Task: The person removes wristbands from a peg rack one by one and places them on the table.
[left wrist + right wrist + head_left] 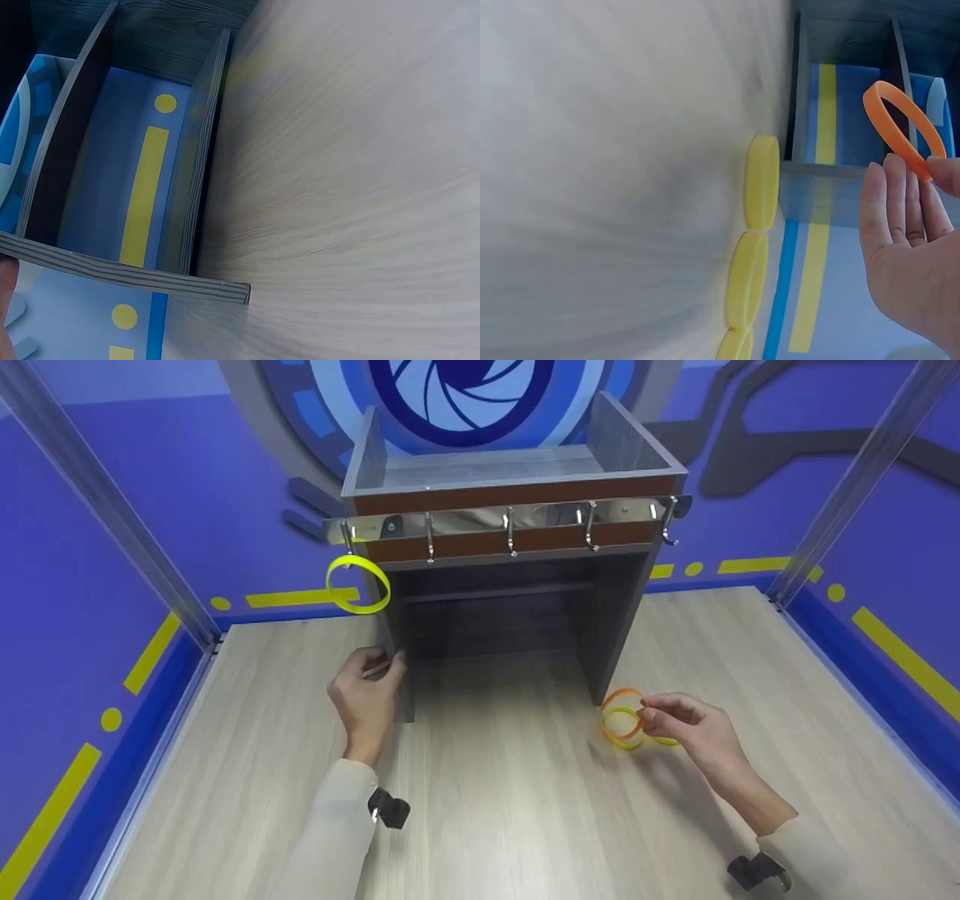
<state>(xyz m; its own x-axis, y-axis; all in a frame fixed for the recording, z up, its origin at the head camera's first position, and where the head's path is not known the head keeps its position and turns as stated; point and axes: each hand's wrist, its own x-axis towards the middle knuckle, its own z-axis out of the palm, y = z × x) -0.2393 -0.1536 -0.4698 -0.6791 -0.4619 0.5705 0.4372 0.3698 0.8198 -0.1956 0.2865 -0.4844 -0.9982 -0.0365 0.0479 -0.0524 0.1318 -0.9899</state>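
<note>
My right hand (694,731) pinches an orange wristband (889,133) between thumb and fingers, close to the stand's lower right front corner. Below the band, in the right wrist view, yellow wristbands (762,182) lie in a row on the tabletop. A grey wooden shelf stand (510,553) with a metal hook rail (465,521) is in front of me. From the leftmost hook (346,538) hangs one yellow wristband (365,609). My left hand (365,694) grips the front edge of the stand's left side panel with curled fingers; the left wrist view shows just one fingertip there.
Several metal hooks run along the rail, with the rightmost hook (667,521) near the stand's right edge. An open box top (487,465) crowns the stand. Blue printed walls (105,510) enclose the pale wood tabletop (480,810) at the back and both sides.
</note>
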